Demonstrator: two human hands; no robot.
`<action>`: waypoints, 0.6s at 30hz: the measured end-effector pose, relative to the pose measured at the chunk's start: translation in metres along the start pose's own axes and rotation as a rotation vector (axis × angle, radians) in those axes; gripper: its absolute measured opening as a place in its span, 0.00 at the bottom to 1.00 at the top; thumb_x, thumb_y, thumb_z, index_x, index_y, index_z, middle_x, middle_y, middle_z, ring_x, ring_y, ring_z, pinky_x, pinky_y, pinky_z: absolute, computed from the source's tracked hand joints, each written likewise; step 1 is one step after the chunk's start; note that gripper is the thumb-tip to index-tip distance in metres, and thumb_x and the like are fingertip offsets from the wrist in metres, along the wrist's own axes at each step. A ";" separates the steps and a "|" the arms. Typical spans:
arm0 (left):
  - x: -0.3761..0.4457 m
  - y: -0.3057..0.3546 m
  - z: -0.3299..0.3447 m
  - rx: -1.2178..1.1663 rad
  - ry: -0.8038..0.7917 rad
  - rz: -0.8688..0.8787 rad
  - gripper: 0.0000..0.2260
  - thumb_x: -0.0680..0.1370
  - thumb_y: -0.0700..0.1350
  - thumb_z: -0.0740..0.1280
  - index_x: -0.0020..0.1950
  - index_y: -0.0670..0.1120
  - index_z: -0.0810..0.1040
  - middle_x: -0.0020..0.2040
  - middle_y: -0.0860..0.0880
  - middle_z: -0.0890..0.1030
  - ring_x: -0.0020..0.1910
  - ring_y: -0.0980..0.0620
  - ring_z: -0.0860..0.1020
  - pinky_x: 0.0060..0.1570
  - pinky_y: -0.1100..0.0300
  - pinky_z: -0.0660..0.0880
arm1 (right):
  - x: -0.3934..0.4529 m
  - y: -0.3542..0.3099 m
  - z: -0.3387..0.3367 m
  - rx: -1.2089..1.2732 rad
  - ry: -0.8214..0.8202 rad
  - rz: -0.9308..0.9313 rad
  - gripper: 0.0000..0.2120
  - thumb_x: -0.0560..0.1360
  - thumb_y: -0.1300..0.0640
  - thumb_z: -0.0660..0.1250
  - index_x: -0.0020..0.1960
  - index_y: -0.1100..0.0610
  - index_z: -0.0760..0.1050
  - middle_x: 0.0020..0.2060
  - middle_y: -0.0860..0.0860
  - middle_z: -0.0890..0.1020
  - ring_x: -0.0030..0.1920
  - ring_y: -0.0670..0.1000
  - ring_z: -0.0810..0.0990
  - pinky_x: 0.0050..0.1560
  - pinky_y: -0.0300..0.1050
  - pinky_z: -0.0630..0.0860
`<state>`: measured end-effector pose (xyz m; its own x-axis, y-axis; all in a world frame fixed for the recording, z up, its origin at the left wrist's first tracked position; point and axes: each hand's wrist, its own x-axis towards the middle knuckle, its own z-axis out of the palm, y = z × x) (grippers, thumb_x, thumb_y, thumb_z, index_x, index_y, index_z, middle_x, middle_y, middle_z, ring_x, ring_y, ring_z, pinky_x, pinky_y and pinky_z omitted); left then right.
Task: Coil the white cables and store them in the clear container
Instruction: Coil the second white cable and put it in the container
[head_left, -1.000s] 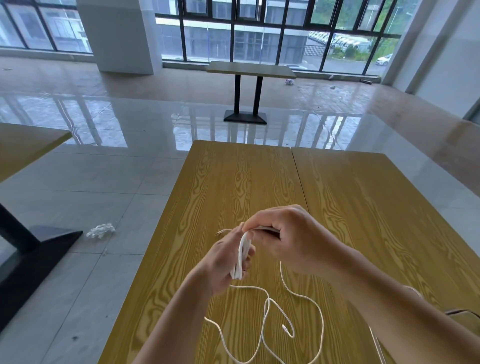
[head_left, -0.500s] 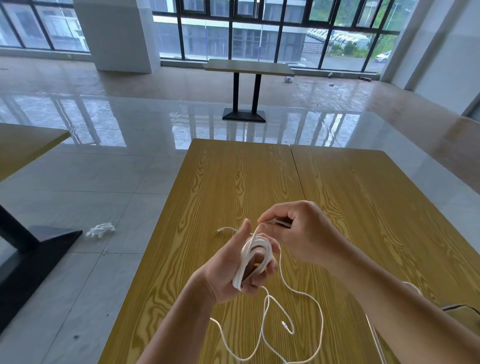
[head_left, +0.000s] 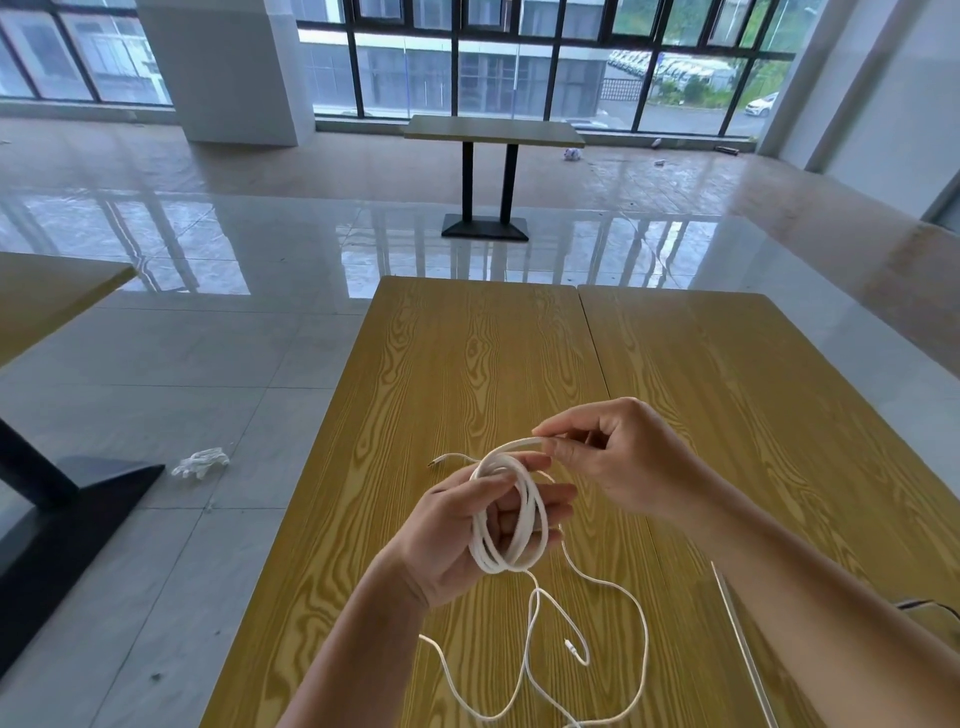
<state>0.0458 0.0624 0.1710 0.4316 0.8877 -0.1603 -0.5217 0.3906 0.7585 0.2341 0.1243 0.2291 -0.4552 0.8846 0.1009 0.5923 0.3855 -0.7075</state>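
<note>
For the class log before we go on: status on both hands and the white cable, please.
Left hand grips coil of white cable. Right hand pinches top loop. Loose tail on wooden table. No obstruction seen.

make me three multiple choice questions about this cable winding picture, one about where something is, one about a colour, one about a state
1. Where is the coil?
A. In the left hand
B. Flat on the table
C. On the floor

2. What colour is the cable?
A. Black
B. White
C. Red

3. How far along is the coiling?
A. All wound
B. Not begun
C. Partly wound, slack left on the table

Answers: 1 A, the loops hang round the left hand's fingers. 2 B, the whole run is white. 3 C, the right hand pinches the top loop while loose cable trails over the table.
</note>
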 end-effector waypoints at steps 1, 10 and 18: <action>0.001 -0.001 -0.001 -0.047 0.021 0.012 0.17 0.80 0.42 0.61 0.67 0.40 0.76 0.63 0.33 0.79 0.60 0.38 0.80 0.57 0.45 0.78 | -0.001 0.002 -0.001 -0.006 0.009 0.002 0.07 0.76 0.54 0.72 0.52 0.46 0.84 0.43 0.38 0.85 0.47 0.36 0.82 0.47 0.27 0.77; 0.012 -0.006 0.003 -0.279 0.151 0.083 0.16 0.78 0.40 0.60 0.59 0.37 0.82 0.64 0.37 0.80 0.66 0.43 0.77 0.69 0.47 0.68 | -0.004 0.014 0.000 -0.087 0.042 0.036 0.05 0.78 0.57 0.70 0.49 0.50 0.84 0.36 0.43 0.85 0.37 0.40 0.83 0.38 0.33 0.79; 0.014 -0.010 0.008 -0.388 0.229 0.119 0.15 0.75 0.39 0.61 0.55 0.37 0.84 0.60 0.37 0.82 0.56 0.45 0.83 0.66 0.48 0.70 | -0.006 0.013 0.009 -0.246 0.051 0.071 0.05 0.77 0.50 0.70 0.47 0.49 0.84 0.41 0.43 0.81 0.41 0.40 0.77 0.38 0.30 0.69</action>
<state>0.0628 0.0687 0.1666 0.2012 0.9457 -0.2554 -0.8132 0.3066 0.4947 0.2386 0.1218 0.2135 -0.3763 0.9214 0.0972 0.7684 0.3690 -0.5228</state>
